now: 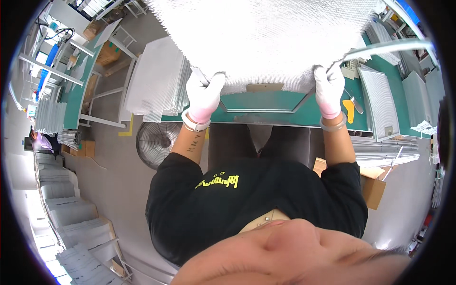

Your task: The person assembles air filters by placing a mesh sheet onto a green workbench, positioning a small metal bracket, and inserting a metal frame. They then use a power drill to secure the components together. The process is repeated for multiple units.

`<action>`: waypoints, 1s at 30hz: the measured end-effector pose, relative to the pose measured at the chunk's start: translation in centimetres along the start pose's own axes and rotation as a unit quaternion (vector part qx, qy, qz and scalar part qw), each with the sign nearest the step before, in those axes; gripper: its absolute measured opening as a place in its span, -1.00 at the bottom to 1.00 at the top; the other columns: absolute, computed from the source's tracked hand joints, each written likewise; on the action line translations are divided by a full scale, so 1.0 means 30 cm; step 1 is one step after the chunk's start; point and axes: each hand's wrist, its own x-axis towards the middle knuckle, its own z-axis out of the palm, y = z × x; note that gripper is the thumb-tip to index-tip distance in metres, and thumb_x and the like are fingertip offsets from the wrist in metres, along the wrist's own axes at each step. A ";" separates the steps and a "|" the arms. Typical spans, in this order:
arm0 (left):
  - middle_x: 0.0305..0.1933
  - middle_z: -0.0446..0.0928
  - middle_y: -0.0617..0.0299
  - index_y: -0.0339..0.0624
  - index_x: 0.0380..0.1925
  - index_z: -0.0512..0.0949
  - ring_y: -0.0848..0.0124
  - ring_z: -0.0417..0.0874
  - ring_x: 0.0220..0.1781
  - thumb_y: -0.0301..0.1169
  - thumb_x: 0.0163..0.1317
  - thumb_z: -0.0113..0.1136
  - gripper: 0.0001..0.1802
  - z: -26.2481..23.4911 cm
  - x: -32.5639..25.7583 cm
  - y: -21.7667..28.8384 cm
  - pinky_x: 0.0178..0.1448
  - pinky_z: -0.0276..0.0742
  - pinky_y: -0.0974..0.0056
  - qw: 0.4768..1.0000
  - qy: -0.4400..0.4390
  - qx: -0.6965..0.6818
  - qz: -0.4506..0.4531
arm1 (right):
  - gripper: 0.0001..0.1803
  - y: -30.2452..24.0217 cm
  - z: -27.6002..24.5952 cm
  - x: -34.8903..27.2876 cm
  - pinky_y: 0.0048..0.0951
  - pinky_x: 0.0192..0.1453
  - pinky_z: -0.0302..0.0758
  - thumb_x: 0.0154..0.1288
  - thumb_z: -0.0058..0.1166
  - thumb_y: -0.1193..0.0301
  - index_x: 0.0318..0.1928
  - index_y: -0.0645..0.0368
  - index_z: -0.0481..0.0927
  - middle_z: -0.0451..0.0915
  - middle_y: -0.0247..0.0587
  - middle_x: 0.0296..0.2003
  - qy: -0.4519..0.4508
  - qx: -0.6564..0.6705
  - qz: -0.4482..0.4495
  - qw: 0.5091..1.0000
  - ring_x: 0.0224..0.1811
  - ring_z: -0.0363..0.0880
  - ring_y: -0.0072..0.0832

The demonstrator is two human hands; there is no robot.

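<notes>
Gloved fingers were closed on the near edge of a large sheet of silvery mesh (pixel 266 38), which was held up over a green workbench (pixel 266 102). The left hand (pixel 204 95), in a white glove with a pink cuff, was clamped on the sheet's lower left corner, thumb raised against the mesh. The right hand (pixel 328 88), gloved the same way, was gripped on the lower right corner. A pale wristband (pixel 194 123) was worn on the left wrist and a clear bangle (pixel 332 124) on the right.

Much of the bench top was hidden behind the sheet, whose far end was cut off by the top of the picture. Under its near edge, part of a metal frame (pixel 259 110) was seen lying flat on the green surface; how far the frame ran beneath the mesh could not be told. A thin metal strip (pixel 389 46) was seen at the sheet's right corner, just beside the right hand; whether it was touched by that hand could not be made out.

A stack of similar mesh sheets (pixel 159 78) was piled at the bench's left end. Framed mesh panels (pixel 380 102) were laid to the right, with an orange-handled tool (pixel 348 109) near the right wrist. A floor fan (pixel 156 142) stood below the bench, partly hidden by the left forearm. A cardboard box (pixel 373 187) was seen on the right, its contents hidden.
</notes>
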 end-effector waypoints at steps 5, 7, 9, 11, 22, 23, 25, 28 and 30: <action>-0.20 0.65 0.23 -0.40 -0.09 0.60 0.54 0.59 -0.26 -0.66 0.14 0.22 -0.71 -0.031 -0.055 -0.009 -0.15 0.52 0.40 0.998 -0.042 -0.042 -0.026 | -0.74 -0.015 -0.023 -0.051 -0.60 -0.11 0.43 0.41 0.14 0.48 0.04 0.34 0.55 0.58 -0.41 -0.20 -0.033 0.079 0.018 0.996 -0.23 0.41 -0.72; -0.19 0.66 0.23 -0.41 -0.11 0.60 0.53 0.60 -0.24 -0.66 0.13 0.22 -0.71 -0.052 -0.054 -0.006 -0.12 0.53 0.39 0.997 -0.069 -0.017 -0.016 | -0.77 -0.013 -0.035 -0.064 -0.60 -0.10 0.44 0.40 0.13 0.51 0.01 0.33 0.55 0.58 -0.40 -0.19 -0.046 0.069 0.013 0.996 -0.22 0.43 -0.71; -0.19 0.67 0.21 -0.41 -0.12 0.62 0.53 0.61 -0.22 -0.66 0.13 0.23 -0.73 -0.031 -0.057 0.005 -0.09 0.54 0.38 0.998 -0.048 -0.033 -0.029 | -0.77 0.003 -0.051 -0.074 -0.59 -0.09 0.44 0.40 0.14 0.52 0.02 0.32 0.55 0.58 -0.41 -0.19 -0.053 0.074 0.020 0.996 -0.22 0.44 -0.70; -0.19 0.67 0.19 -0.41 -0.13 0.62 0.53 0.62 -0.21 -0.65 0.14 0.22 -0.74 -0.023 -0.044 0.016 -0.07 0.54 0.38 0.998 -0.040 -0.029 -0.039 | -0.84 -0.012 -0.046 -0.078 -0.59 -0.11 0.44 0.37 0.15 0.55 -0.07 0.29 0.56 0.58 -0.40 -0.23 -0.043 0.078 0.030 0.996 -0.24 0.44 -0.70; -0.24 0.48 0.31 -0.30 -0.08 0.48 0.62 0.44 -0.29 -0.59 0.33 0.16 -0.82 0.011 0.090 0.056 -0.18 0.43 0.47 0.987 0.064 0.125 0.073 | -0.72 -0.051 -0.060 0.005 -0.63 -0.39 0.24 0.34 0.20 0.55 -0.45 0.12 0.37 0.34 -0.51 -0.55 0.010 -0.051 -0.053 0.997 -0.48 0.21 -0.76; -0.25 0.48 0.31 -0.30 -0.08 0.48 0.62 0.44 -0.29 -0.59 0.33 0.16 -0.82 0.024 0.091 0.051 -0.19 0.42 0.47 0.986 0.078 0.114 0.097 | -0.60 -0.072 -0.015 0.001 -0.62 -0.41 0.24 0.31 0.26 0.56 -0.54 0.07 0.29 0.30 -0.52 -0.60 0.060 -0.072 -0.061 0.994 -0.52 0.20 -0.75; -0.26 0.48 0.30 -0.31 -0.08 0.49 0.62 0.44 -0.29 -0.60 0.33 0.15 -0.82 0.050 0.087 0.042 -0.19 0.42 0.47 0.980 0.103 0.088 0.142 | -0.62 -0.086 0.019 -0.009 -0.61 -0.42 0.23 0.31 0.26 0.56 -0.51 0.08 0.29 0.29 -0.53 -0.60 0.090 -0.074 -0.086 0.990 -0.52 0.19 -0.76; -0.24 0.51 0.27 -0.33 -0.10 0.51 0.62 0.43 -0.30 -0.61 0.32 0.15 -0.83 0.019 0.123 0.059 -0.20 0.40 0.48 0.999 0.014 -0.021 0.023 | -0.74 -0.072 0.010 -0.020 -0.63 -0.38 0.23 0.32 0.21 0.57 -0.41 0.13 0.36 0.33 -0.52 -0.54 0.079 -0.022 -0.073 0.994 -0.48 0.20 -0.76; -0.25 0.51 0.28 -0.34 -0.11 0.52 0.62 0.44 -0.30 -0.62 0.30 0.15 -0.83 -0.013 0.135 0.042 -0.20 0.40 0.49 0.999 -0.040 0.012 0.009 | -0.94 -0.032 -0.039 -0.014 -0.67 -0.31 0.24 0.37 0.13 0.55 -0.24 0.23 0.51 0.40 -0.52 -0.44 0.017 0.025 -0.071 0.997 -0.41 0.23 -0.77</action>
